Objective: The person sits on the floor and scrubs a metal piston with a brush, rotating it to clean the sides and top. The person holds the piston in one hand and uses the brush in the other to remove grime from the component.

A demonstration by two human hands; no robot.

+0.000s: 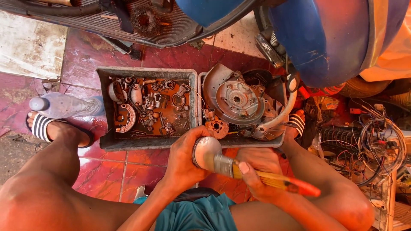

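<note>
My left hand (183, 159) grips a round silver metal part (204, 149) in front of my lap. My right hand (259, 171) holds a paintbrush (265, 177) with a yellow and orange handle, and its bristles rest against the metal part. Just beyond my hands sit two grey trays side by side. The left tray (107, 143) holds several small engine pieces in brownish fluid. The right tray (239, 142) carries a large grey engine casing (237, 100) and a small gear-like piece (217, 127).
A clear plastic bottle (64, 106) lies by my left foot in a striped sandal (43, 127). A blue scooter body (325, 38) hangs over the far right. Tangled wires (379, 141) and scrap fill the right side. The floor is red tile.
</note>
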